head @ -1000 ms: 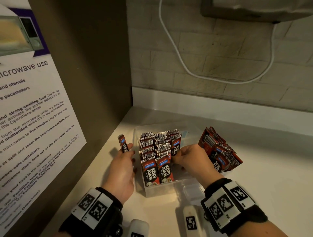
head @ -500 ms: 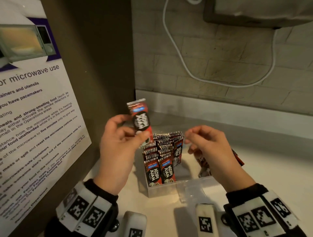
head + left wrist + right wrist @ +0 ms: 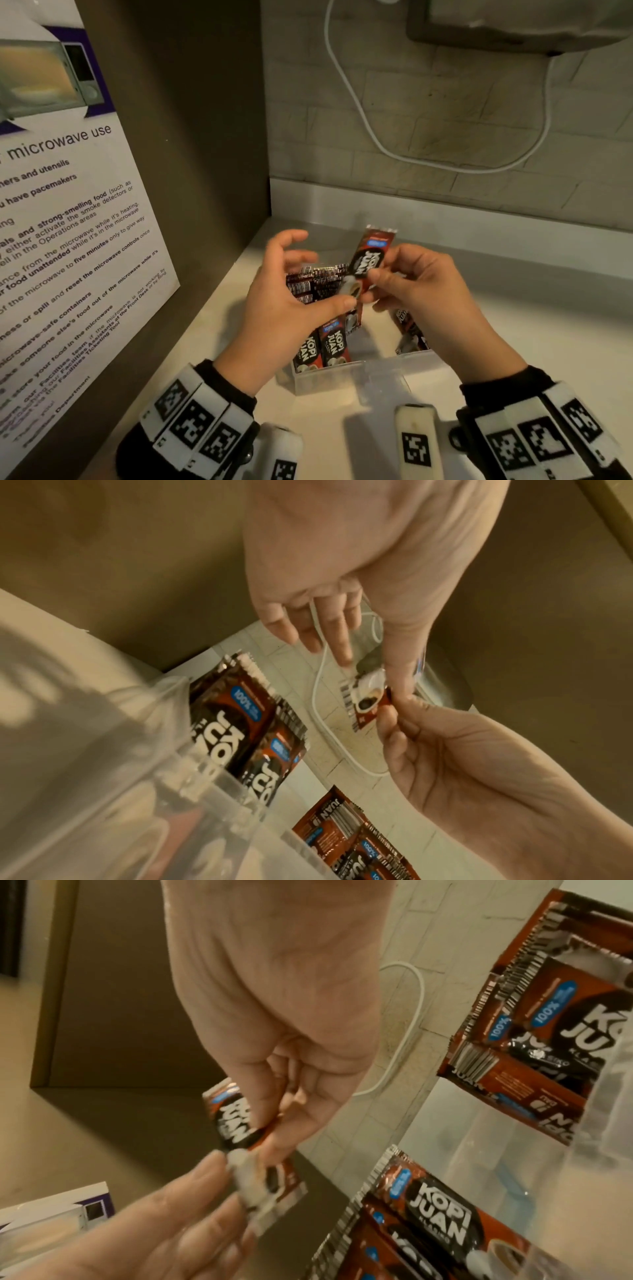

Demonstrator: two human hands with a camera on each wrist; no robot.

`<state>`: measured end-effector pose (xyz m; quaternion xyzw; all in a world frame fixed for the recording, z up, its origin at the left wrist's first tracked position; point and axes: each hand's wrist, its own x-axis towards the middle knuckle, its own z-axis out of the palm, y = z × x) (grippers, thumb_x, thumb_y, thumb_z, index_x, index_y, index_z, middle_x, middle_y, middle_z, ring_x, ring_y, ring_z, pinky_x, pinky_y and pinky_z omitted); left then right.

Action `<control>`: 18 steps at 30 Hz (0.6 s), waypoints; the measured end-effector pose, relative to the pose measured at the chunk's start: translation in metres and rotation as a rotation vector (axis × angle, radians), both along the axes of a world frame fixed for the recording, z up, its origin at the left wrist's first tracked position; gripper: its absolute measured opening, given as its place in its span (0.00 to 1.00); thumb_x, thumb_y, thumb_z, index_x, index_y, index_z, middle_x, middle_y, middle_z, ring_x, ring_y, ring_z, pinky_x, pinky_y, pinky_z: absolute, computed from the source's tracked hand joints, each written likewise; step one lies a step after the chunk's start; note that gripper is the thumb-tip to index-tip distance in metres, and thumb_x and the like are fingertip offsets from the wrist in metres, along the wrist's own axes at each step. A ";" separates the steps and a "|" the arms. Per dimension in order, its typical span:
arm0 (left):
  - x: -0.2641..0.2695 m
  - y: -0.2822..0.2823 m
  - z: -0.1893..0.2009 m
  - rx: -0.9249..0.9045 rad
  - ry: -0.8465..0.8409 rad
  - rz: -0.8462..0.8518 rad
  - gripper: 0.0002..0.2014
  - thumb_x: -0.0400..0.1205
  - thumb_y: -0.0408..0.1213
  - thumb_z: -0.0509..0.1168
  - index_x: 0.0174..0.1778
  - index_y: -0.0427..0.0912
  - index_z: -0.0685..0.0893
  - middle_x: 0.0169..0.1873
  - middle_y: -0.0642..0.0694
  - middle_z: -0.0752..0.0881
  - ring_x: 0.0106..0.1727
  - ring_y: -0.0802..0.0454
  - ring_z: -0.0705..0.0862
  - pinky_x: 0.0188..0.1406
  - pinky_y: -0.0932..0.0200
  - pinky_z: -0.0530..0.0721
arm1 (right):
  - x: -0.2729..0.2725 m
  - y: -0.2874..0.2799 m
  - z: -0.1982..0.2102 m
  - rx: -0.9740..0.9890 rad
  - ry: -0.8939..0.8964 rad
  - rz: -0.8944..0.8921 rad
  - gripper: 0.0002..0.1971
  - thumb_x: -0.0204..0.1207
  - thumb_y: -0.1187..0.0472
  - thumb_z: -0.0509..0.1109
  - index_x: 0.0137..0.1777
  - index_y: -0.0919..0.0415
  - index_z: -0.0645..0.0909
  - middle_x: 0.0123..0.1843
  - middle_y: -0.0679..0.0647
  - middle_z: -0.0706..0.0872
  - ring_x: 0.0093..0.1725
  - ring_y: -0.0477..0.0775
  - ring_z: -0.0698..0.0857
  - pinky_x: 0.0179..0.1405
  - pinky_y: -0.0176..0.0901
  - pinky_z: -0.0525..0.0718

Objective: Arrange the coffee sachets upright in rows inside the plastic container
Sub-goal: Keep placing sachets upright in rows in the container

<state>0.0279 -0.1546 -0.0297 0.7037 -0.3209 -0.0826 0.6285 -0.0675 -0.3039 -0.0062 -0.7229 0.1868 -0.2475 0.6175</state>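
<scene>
One red-and-black coffee sachet [image 3: 368, 260] is held upright in the air above the clear plastic container [image 3: 329, 380]. My right hand [image 3: 411, 291] pinches its middle between thumb and fingers [image 3: 274, 1123]. My left hand [image 3: 287, 301] has spread fingers, and only its thumb [image 3: 399, 674] touches the sachet's lower end [image 3: 368, 702]. Rows of sachets [image 3: 325, 346] stand upright in the container's left part. A loose pile of sachets [image 3: 409, 329] lies to the right, mostly hidden behind my right hand.
A brown side panel with a microwave-use notice [image 3: 68, 240] closes off the left. A white cable [image 3: 359, 102] hangs on the brick wall behind, under a grey appliance [image 3: 513, 24]. The white counter [image 3: 531, 325] stretches to the right.
My left hand lifted a sachet from beside the container and carried it right. My right hand rose from the container and took hold of it. The left fingers have spread.
</scene>
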 end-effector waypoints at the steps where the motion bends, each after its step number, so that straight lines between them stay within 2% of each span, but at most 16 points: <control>1: 0.003 0.002 -0.002 0.014 0.027 0.015 0.43 0.59 0.49 0.84 0.64 0.73 0.66 0.62 0.61 0.79 0.64 0.66 0.75 0.55 0.67 0.72 | 0.001 -0.006 -0.002 -0.027 0.023 -0.085 0.06 0.75 0.76 0.69 0.39 0.68 0.79 0.36 0.65 0.87 0.29 0.57 0.88 0.27 0.45 0.88; 3: 0.009 0.006 -0.007 0.057 0.132 0.005 0.48 0.56 0.54 0.80 0.66 0.80 0.58 0.70 0.61 0.69 0.71 0.64 0.66 0.61 0.66 0.67 | 0.001 -0.020 -0.009 -0.120 0.142 -0.222 0.08 0.75 0.75 0.70 0.36 0.65 0.79 0.36 0.65 0.89 0.32 0.62 0.89 0.37 0.57 0.90; 4: 0.010 0.008 -0.009 0.074 0.199 -0.021 0.52 0.56 0.52 0.78 0.70 0.80 0.54 0.73 0.61 0.65 0.73 0.64 0.63 0.64 0.62 0.66 | 0.001 -0.026 -0.013 -0.161 0.226 -0.247 0.09 0.74 0.74 0.70 0.35 0.64 0.79 0.36 0.64 0.89 0.33 0.62 0.90 0.40 0.60 0.90; 6: 0.010 0.013 -0.014 0.095 0.314 -0.092 0.58 0.64 0.39 0.79 0.78 0.75 0.45 0.79 0.61 0.57 0.71 0.68 0.60 0.65 0.58 0.66 | 0.003 -0.029 -0.021 -0.255 0.401 -0.221 0.10 0.74 0.72 0.71 0.34 0.62 0.80 0.35 0.62 0.89 0.33 0.59 0.90 0.40 0.58 0.90; 7: 0.008 0.014 -0.017 0.101 0.361 -0.118 0.59 0.69 0.30 0.77 0.80 0.72 0.42 0.79 0.61 0.56 0.68 0.72 0.63 0.62 0.61 0.70 | 0.005 -0.028 -0.025 -0.300 0.474 -0.189 0.09 0.74 0.72 0.71 0.34 0.61 0.80 0.35 0.60 0.89 0.33 0.57 0.90 0.39 0.55 0.91; 8: 0.005 0.014 -0.020 0.099 0.404 -0.137 0.59 0.72 0.22 0.74 0.81 0.70 0.40 0.77 0.63 0.59 0.61 0.78 0.71 0.54 0.67 0.76 | 0.008 -0.026 -0.029 -0.322 0.533 -0.154 0.09 0.75 0.71 0.71 0.35 0.61 0.80 0.34 0.59 0.88 0.32 0.55 0.90 0.38 0.52 0.91; 9: 0.002 0.013 -0.023 0.096 0.439 -0.149 0.59 0.73 0.17 0.70 0.81 0.68 0.40 0.70 0.66 0.65 0.49 0.84 0.77 0.43 0.73 0.79 | 0.011 -0.024 -0.033 -0.326 0.575 -0.122 0.09 0.74 0.72 0.71 0.35 0.60 0.80 0.34 0.58 0.88 0.32 0.55 0.90 0.38 0.50 0.91; 10: -0.002 0.011 -0.026 0.097 0.456 -0.152 0.58 0.73 0.14 0.67 0.82 0.66 0.40 0.62 0.70 0.68 0.40 0.84 0.80 0.35 0.75 0.80 | 0.015 -0.022 -0.038 -0.318 0.605 -0.098 0.10 0.74 0.73 0.71 0.34 0.60 0.80 0.34 0.58 0.88 0.33 0.56 0.90 0.39 0.51 0.91; 12: -0.008 0.007 -0.031 0.097 0.450 -0.135 0.58 0.73 0.11 0.65 0.82 0.65 0.40 0.53 0.71 0.73 0.39 0.76 0.85 0.34 0.71 0.83 | 0.024 -0.019 -0.048 -0.322 0.657 -0.075 0.12 0.71 0.75 0.71 0.32 0.59 0.80 0.35 0.60 0.88 0.36 0.60 0.90 0.41 0.55 0.91; 14: -0.011 0.004 -0.035 0.072 0.449 -0.102 0.58 0.73 0.10 0.65 0.82 0.64 0.42 0.52 0.68 0.76 0.40 0.71 0.87 0.34 0.69 0.84 | 0.030 -0.019 -0.055 -0.323 0.683 -0.097 0.12 0.71 0.75 0.71 0.32 0.59 0.80 0.35 0.61 0.88 0.37 0.61 0.90 0.42 0.55 0.91; 16: -0.011 0.001 -0.038 0.047 0.459 -0.078 0.58 0.73 0.10 0.66 0.82 0.64 0.41 0.52 0.65 0.77 0.39 0.69 0.87 0.34 0.68 0.85 | 0.033 -0.021 -0.060 -0.295 0.681 -0.127 0.11 0.72 0.75 0.71 0.33 0.60 0.81 0.35 0.61 0.88 0.35 0.60 0.90 0.39 0.52 0.91; 18: -0.012 0.000 -0.040 0.038 0.467 -0.066 0.58 0.73 0.11 0.66 0.82 0.65 0.41 0.53 0.64 0.78 0.40 0.68 0.88 0.37 0.67 0.86 | 0.035 -0.022 -0.061 -0.272 0.659 -0.150 0.09 0.71 0.75 0.72 0.35 0.61 0.82 0.34 0.61 0.88 0.33 0.58 0.89 0.31 0.45 0.89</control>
